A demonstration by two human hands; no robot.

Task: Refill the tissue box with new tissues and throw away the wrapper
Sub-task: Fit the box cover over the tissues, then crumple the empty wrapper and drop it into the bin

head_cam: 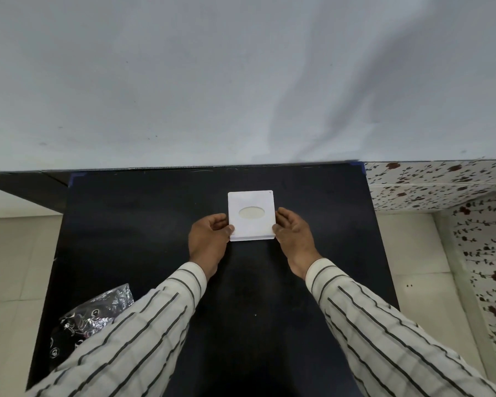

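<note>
White tissue box (251, 215) sits flat on the black worktop (143, 233), toward the far half, short of the far edge where the worktop meets a pale wall (212, 81). Oval opening faces up. Left hand (209, 239) grips the box's left near corner, thumb on top, fingers curled at the side. Right hand (292, 227) presses the box's right edge, grip closed on it (fingers extended along the side). Both forearms wear striped sleeves (384, 333). Left of the box and nearer the camera, at the worktop's left edge, lies a crumpled shiny wrapper (95, 313), partly hidden by the left sleeve. Bare worktop surrounds the box on all sides. Floral tiles (441, 184) lie right of the box, beyond the worktop's right edge.
</note>
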